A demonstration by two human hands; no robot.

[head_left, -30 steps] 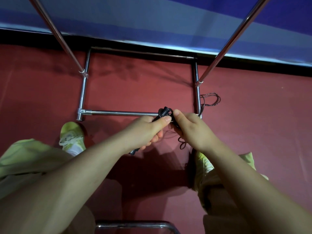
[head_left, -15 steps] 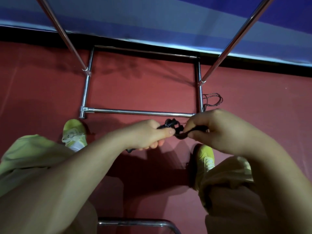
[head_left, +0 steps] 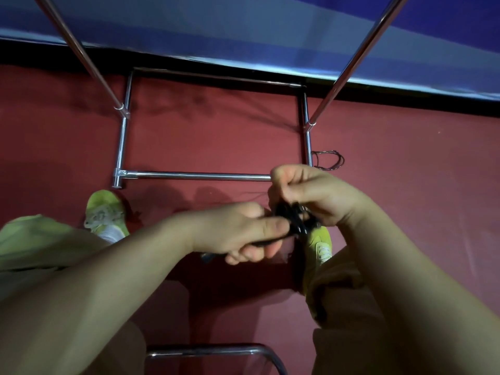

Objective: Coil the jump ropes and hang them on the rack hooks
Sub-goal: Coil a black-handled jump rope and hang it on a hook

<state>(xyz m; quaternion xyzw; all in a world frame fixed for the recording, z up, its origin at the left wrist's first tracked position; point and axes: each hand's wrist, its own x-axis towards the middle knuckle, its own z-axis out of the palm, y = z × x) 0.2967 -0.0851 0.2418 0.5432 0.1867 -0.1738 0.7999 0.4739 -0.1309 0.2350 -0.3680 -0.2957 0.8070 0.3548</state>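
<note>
A black jump rope (head_left: 293,220) is bundled between my two hands in front of me. My left hand (head_left: 238,231) grips its black handles, whose ends poke out under the palm. My right hand (head_left: 311,193) is curled over the bundle from above and pinches the cord. A thin strand trails left from under the right hand. A second loop of dark cord (head_left: 328,159) lies on the red floor beside the rack's right base tube. The chrome rack (head_left: 194,175) stands ahead; its two uprights rise out of the top of the view and no hooks show.
The rack's rectangular base (head_left: 123,136) lies on the red floor against a blue-striped wall (head_left: 243,31). My green shoes (head_left: 104,212) stand just behind the front base bar. A curved chrome tube (head_left: 216,350) sits near my legs at the bottom edge.
Both hands came toward me and lower with the rope bundle. My right hand rose over the bundle and turned, wrapping cord around it.
</note>
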